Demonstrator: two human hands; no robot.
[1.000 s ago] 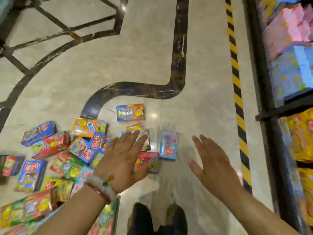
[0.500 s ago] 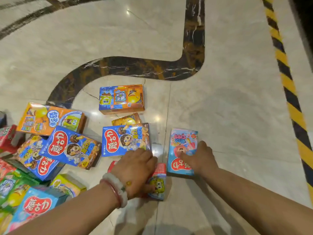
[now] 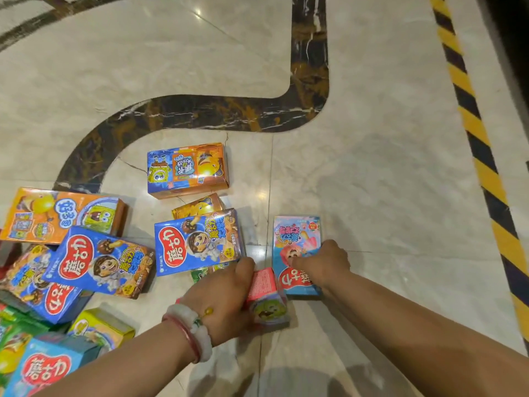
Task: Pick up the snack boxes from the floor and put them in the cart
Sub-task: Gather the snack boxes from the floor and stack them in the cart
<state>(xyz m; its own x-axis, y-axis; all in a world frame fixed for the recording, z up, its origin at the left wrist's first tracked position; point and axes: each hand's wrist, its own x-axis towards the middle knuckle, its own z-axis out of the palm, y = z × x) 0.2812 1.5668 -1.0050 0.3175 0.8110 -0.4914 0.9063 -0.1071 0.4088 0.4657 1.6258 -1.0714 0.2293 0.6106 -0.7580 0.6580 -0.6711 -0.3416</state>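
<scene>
Several colourful snack boxes lie scattered on the marble floor. My left hand (image 3: 226, 299) grips a red box (image 3: 266, 296) and has it tilted up off the floor. My right hand (image 3: 322, 263) has its fingers curled over the middle of a light-blue and pink box (image 3: 297, 233) that lies flat. Just left of my hands lies a blue box (image 3: 197, 242) with a cartoon face. Behind it sits a blue and orange box (image 3: 187, 169). No cart is in view.
More boxes pile up at the left: an orange one (image 3: 61, 214), blue ones (image 3: 98, 262) and a yellow one (image 3: 101, 329). A dark curved marble inlay (image 3: 200, 113) crosses the floor. Yellow-and-black hazard tape (image 3: 481, 156) runs along the right side.
Both hands came down from hovering flat above the boxes. The left hand took hold of the red box and tipped it up; the right hand closed on the light-blue box.
</scene>
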